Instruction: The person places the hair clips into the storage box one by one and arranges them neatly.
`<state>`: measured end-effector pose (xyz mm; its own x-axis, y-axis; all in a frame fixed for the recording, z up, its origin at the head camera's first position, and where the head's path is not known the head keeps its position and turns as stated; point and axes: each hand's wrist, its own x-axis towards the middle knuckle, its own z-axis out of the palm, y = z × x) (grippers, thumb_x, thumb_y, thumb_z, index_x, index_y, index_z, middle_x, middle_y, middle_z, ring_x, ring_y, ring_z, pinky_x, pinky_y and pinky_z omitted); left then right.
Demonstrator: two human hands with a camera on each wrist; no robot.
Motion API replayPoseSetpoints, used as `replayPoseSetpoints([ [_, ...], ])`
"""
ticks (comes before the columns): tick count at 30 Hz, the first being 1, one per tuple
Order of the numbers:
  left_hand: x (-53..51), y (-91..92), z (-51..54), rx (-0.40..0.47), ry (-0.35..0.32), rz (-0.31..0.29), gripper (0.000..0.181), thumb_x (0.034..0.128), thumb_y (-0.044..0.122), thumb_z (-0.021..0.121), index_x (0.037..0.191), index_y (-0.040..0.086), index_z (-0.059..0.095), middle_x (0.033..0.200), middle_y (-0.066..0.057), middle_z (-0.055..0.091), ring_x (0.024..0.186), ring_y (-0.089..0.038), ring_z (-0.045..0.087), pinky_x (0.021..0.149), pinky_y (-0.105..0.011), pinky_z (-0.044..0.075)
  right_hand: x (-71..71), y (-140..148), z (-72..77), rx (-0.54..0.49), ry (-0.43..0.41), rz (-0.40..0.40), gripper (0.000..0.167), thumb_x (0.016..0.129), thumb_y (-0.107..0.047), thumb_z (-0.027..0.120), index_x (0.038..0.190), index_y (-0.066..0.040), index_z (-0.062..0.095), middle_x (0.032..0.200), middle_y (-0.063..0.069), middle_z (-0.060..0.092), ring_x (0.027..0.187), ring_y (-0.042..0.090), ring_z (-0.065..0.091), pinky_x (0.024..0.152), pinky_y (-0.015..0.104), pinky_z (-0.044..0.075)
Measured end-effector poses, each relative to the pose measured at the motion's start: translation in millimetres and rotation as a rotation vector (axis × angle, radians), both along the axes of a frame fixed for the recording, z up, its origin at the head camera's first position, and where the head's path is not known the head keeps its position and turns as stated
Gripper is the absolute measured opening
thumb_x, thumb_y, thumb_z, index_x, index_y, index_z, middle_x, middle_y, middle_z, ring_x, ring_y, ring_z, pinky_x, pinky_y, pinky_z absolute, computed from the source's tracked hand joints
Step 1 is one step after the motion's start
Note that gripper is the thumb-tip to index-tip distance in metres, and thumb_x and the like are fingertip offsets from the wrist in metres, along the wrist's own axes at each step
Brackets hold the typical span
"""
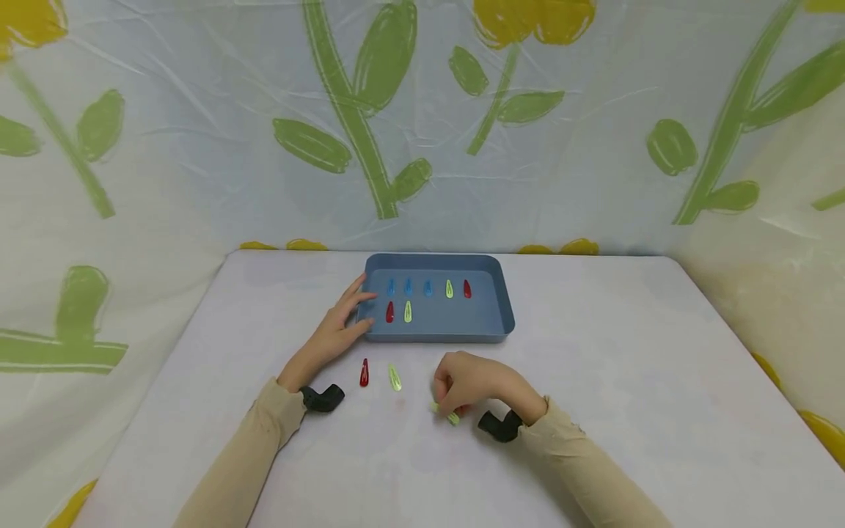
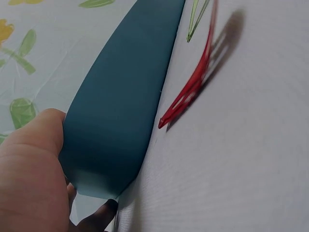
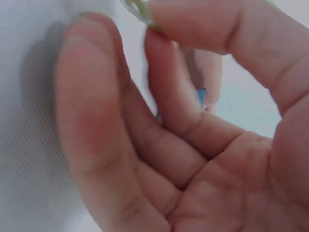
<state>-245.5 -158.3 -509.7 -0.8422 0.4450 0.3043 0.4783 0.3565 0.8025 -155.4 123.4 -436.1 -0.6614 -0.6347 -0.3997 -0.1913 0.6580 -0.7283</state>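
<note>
Beside the blue tray [image 1: 439, 338], my left hand [image 1: 333, 331] rests on its left side, fingers spread and touching the rim. In the left wrist view the thumb lies against the tray wall [image 2: 116, 96]. My right hand [image 1: 477, 381] is low over the table in front of the tray. Its thumb and finger pinch a light green hair clip [image 3: 139, 9], partly hidden by the fingertips. Close under this hand, green [image 1: 453, 419] and red [image 1: 461, 410] bits of hair clip show, mostly covered. A red hair clip [image 1: 364, 372] and a green hair clip [image 1: 394, 377] lie between the hands.
Hair clips lie in two rows inside the tray: three blue clips [image 1: 408, 287], then a green [image 1: 450, 288] and a red [image 1: 467, 289] behind; a red [image 1: 389, 312] and a green [image 1: 408, 312] in front. A flower-printed sheet [image 1: 422, 147] hangs behind the white table [image 1: 594, 330].
</note>
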Motion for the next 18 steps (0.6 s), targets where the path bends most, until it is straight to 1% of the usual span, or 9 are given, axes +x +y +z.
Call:
replayPoseSetpoints([
  [3,-0.9,-0.8,-2.0,0.002,-0.002,-0.003,0.048,0.0947,0.007,0.062,0.141,0.003,0.05,0.165,-0.011,0.012,0.15,-0.03,0.014,0.112,-0.058,0.029,-4.0,2.5,-2.5,-0.071,-0.057,-0.006,0.022,0.074,0.006,0.074,0.061,-0.007,0.06,0.053,-0.001,0.055,0.047,0.011,0.047,0.048,0.021,0.039],
  [6,-0.3,-1.0,-1.7,0.009,-0.008,0.0,0.049,0.0943,0.008,0.062,0.141,0.003,0.05,0.166,-0.01,0.012,0.151,-0.028,0.014,0.112,-0.059,0.029,-6.9,4.4,-3.0,-0.127,-0.098,-0.013,0.022,0.073,0.008,0.072,0.062,-0.005,0.058,0.053,0.0,0.054,0.047,0.012,0.044,0.048,0.021,0.037],
  [9,-0.4,-0.6,-1.9,0.002,-0.009,0.001,0.048,0.0949,0.009,0.061,0.142,0.004,0.05,0.166,-0.009,0.012,0.151,-0.026,0.013,0.113,-0.058,0.028,-8.2,5.8,-2.7,-0.169,-0.13,-0.023,0.021,0.073,0.01,0.069,0.062,-0.004,0.058,0.054,0.002,0.056,0.047,0.013,0.047,0.049,0.022,0.04],
  [11,-0.3,-0.6,-2.3,-0.005,-0.009,0.001,0.048,0.0953,0.008,0.061,0.142,0.004,0.05,0.166,-0.009,0.011,0.151,-0.025,0.013,0.113,-0.056,0.028,-8.1,6.0,-2.6,-0.192,-0.146,-0.015,0.02,0.074,0.011,0.068,0.064,-0.003,0.059,0.056,0.002,0.058,0.048,0.012,0.049,0.05,0.022,0.043],
  [13,-0.1,-0.6,-2.4,-0.008,-0.006,0.001,0.048,0.0953,0.008,0.061,0.142,0.004,0.05,0.166,-0.01,0.012,0.151,-0.026,0.013,0.113,-0.056,0.029,-7.7,5.9,-2.1,-0.211,-0.16,-0.005,0.018,0.074,0.011,0.068,0.066,-0.001,0.06,0.057,0.002,0.06,0.049,0.012,0.052,0.051,0.022,0.046],
  [18,0.4,-0.6,-2.0,0.007,0.006,-0.003,0.048,0.0951,0.007,0.062,0.141,0.003,0.05,0.165,-0.011,0.013,0.15,-0.03,0.015,0.112,-0.059,0.029,-7.0,4.8,-2.7,-0.249,-0.175,0.006,0.012,0.075,0.012,0.068,0.07,0.002,0.064,0.06,0.003,0.061,0.05,0.012,0.054,0.051,0.022,0.048],
])
